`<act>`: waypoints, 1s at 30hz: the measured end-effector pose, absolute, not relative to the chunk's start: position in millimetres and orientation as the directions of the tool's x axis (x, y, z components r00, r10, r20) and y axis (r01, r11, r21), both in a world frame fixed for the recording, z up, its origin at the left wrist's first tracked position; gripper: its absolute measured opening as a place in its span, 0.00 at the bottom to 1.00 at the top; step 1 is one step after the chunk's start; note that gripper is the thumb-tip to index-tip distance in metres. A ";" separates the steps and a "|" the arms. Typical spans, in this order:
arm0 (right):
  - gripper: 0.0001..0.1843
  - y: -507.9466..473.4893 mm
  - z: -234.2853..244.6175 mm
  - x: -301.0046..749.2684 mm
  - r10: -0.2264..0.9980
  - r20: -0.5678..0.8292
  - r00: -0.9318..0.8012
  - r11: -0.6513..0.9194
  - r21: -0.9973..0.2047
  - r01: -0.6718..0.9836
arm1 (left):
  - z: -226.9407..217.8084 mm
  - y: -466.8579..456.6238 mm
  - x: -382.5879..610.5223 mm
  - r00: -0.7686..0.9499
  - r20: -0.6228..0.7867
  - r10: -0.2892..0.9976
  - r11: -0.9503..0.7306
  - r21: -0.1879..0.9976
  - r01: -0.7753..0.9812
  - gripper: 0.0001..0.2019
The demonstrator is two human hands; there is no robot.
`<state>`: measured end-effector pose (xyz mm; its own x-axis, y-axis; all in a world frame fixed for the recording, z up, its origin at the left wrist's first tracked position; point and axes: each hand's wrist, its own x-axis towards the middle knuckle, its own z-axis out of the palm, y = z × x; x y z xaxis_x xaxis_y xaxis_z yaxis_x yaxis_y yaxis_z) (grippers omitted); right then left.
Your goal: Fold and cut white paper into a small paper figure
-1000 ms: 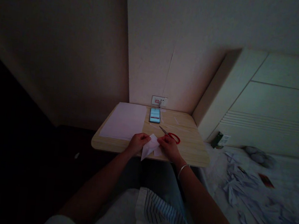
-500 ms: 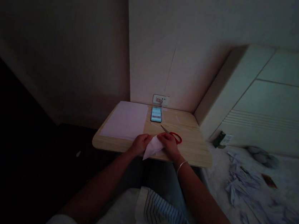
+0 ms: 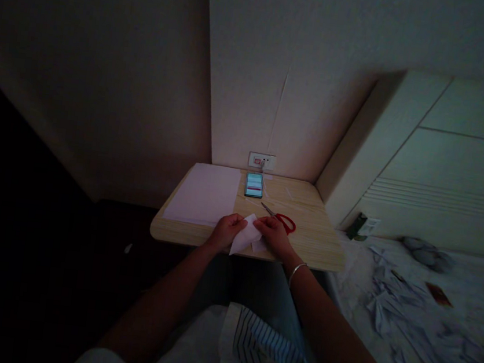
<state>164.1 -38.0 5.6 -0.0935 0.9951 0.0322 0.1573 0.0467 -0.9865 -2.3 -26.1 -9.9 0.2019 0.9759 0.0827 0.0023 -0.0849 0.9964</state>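
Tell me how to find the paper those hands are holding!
Find the pale wood-grain table against the wall. At its near edge, the left hand and right hand pinch a small white piece of paper between them. Unlike the large white paper lying flat at left, it's held by fingers and tapers to a sharp corner.

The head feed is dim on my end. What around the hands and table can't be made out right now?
All in the head view:
- Held paper: gripped edges hidden by the left hand and right hand.
- Scissors: part of the handles hidden behind the right hand.
- Phone: screen text too small to read.
- Pale pieces on the bed: too blurred to count.
- Floor at left: lost in darkness.
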 end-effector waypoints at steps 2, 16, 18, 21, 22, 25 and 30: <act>0.15 -37.7 6.3 168.5 0.995 0.022 -0.094 0.040 -0.980 0.193 | -10.3 -25.4 -2.3 0.202 0.080 0.976 -0.078 0.997 -0.020 0.13; 0.12 -34.1 7.3 184.7 0.982 0.029 -0.186 0.083 -0.953 0.290 | -2.0 -27.1 -2.1 0.242 0.071 0.968 -0.033 0.987 -0.158 0.21; 0.11 -34.8 7.1 183.4 0.980 0.028 -0.198 0.088 -0.950 0.300 | -1.8 -27.2 0.5 0.259 0.034 0.965 0.004 0.989 -0.146 0.21; 0.11 -35.5 5.9 179.9 0.974 0.022 -0.224 0.090 -0.949 0.302 | -2.2 -27.7 3.2 0.252 0.007 0.968 0.024 0.993 -0.118 0.16; 0.12 -35.8 5.7 178.6 0.972 0.019 -0.234 0.090 -0.950 0.298 | -2.5 -28.0 3.4 0.240 0.009 0.971 0.019 0.993 -0.116 0.15; 0.13 -37.3 6.3 175.7 0.961 0.015 -0.276 0.093 -0.958 0.272 | -3.2 -28.8 1.7 0.202 0.020 0.979 0.004 0.993 -0.119 0.13; 0.18 -43.1 7.5 176.5 0.937 0.037 -0.347 0.106 -0.978 0.182 | -3.0 -29.8 -0.8 0.171 0.032 0.985 -0.009 0.991 -0.137 0.13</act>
